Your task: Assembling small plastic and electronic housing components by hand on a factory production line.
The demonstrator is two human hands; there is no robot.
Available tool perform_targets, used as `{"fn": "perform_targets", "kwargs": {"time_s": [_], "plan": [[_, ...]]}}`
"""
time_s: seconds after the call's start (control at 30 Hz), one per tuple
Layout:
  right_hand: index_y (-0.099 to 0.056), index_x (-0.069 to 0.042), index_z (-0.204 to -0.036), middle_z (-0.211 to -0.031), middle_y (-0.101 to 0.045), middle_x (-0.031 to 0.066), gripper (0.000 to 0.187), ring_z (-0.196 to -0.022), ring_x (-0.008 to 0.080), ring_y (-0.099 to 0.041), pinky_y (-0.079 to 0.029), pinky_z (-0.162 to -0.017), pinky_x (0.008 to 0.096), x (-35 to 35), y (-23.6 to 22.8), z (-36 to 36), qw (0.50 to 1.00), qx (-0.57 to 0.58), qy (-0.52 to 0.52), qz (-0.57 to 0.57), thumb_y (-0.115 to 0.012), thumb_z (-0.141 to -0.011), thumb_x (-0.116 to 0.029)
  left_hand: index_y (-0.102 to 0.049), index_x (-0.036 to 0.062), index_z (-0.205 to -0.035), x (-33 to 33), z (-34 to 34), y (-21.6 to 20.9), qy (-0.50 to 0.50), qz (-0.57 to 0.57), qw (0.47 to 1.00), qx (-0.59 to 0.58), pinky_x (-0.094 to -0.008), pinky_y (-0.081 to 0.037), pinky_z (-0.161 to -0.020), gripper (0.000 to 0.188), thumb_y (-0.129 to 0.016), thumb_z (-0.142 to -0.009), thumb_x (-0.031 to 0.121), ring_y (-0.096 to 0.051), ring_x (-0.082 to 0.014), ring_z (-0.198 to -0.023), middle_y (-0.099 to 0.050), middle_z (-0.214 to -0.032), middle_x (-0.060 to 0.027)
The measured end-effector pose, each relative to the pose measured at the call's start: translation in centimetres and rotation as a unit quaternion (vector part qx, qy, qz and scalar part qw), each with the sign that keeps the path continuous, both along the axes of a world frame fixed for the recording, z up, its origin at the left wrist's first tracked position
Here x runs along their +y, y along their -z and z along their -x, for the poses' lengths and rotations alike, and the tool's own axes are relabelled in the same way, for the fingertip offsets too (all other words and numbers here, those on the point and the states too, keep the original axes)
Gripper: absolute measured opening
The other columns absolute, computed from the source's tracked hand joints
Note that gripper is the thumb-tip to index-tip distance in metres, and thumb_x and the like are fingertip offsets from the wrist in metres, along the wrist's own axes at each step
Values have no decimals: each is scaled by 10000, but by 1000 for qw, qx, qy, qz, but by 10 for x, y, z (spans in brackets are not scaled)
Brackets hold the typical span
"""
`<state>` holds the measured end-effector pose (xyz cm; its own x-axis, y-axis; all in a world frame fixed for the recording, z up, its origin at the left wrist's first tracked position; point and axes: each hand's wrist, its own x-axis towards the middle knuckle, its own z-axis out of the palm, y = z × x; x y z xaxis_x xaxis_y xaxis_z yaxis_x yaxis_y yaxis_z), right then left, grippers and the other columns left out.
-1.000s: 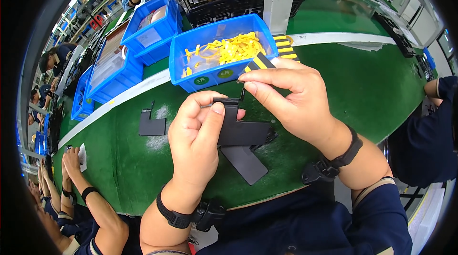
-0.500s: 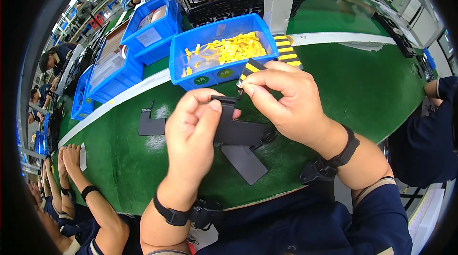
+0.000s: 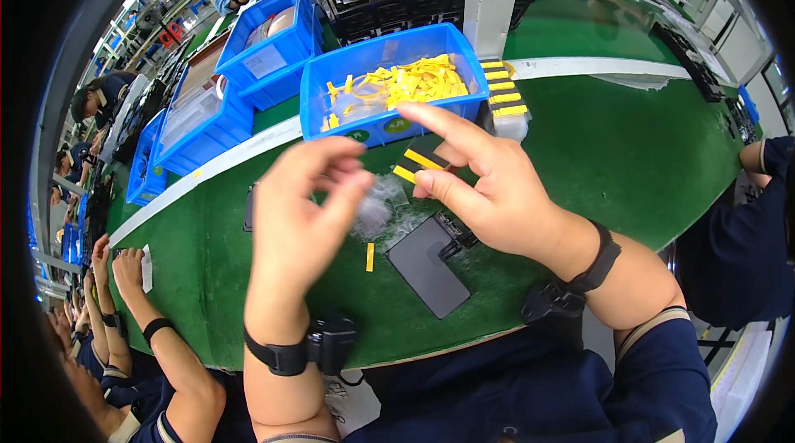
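Note:
Between the thumb and fingers of my right hand (image 3: 497, 182) is a small black card with yellow stripes (image 3: 421, 163). My left hand (image 3: 298, 215) hovers over the table to its left, fingers loosely bent and apart, with nothing visible in them. Below the right hand, a flat black L-shaped part (image 3: 429, 267) lies on the green table. A single yellow strip (image 3: 369, 257) rests left of that part. The edge of another dark part (image 3: 249, 208) peeks out behind my left hand, which covers the rest.
A blue bin (image 3: 331, 132) holding many yellow strips stands ahead. Beside it sits a stack of black-and-yellow striped cards (image 3: 505, 99). More blue bins (image 3: 192, 145) stand at the left. A white post (image 3: 493, 4) rises behind. Co-workers' hands (image 3: 124, 269) rest at the left.
My left hand has let go of the black flat part it held and shifted left. My right hand has lowered slightly, keeping the striped card. The yellow strip on the table has come into view.

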<state>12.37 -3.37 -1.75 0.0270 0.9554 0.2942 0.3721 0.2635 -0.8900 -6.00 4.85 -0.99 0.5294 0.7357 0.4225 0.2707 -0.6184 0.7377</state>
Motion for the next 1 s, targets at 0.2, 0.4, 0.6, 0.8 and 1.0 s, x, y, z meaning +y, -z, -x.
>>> {"fn": "perform_targets", "kwargs": {"time_s": [0.2, 0.4, 0.6, 0.8, 1.0], "plan": [[-650, 10, -950, -851, -657, 90, 160, -750, 130, -619, -485, -696, 266, 5, 13, -3, 997, -15, 28, -65, -629, -799, -38, -575, 16, -990, -10, -11, 6, 91, 199, 973, -73, -236, -484, -638, 207, -606, -787, -15, -591, -109, -707, -616, -827, -54], [-670, 32, -913, -843, -643, 43, 119, -773, 99, -586, -475, -699, 226, 9, 12, -7, 983, 146, 79, -77, -651, -799, 3, -580, 9, -912, 11, -1, 26, 58, 287, 956, 26, -266, -470, -600, 142, -596, -771, 13, -576, -128, -649, -602, -755, -62], [-668, 11, -922, -866, -634, 72, 143, -797, 130, -588, -471, -727, 252, 4, 3, -7, 986, 26, 110, -125, -646, -781, -3, -592, 2, -945, -12, -11, 9, -23, -44, 964, 261, -386, -484, -730, 346, -726, -667, 158, -586, -317, -825, -586, -886, -163], [-672, -1, -889, -848, -629, 88, 122, -794, 168, -593, -469, -717, 274, 8, 10, -9, 968, -57, 113, -218, -632, -773, -3, -549, -16, -1090, -58, -20, -10, 75, -104, 954, 271, -400, -458, -765, 670, -822, -559, 287, -564, -329, -879, -575, -921, -157], [-677, 5, -877, -810, -646, 81, 112, -749, 160, -602, -472, -701, 269, 1, 4, -2, 985, 5, 97, -143, -649, -770, -15, -561, -28, -991, -38, -18, -3, 74, 79, 987, 122, -305, -483, -704, 347, -721, -723, 122, -603, -204, -762, -604, -817, -117]]}}
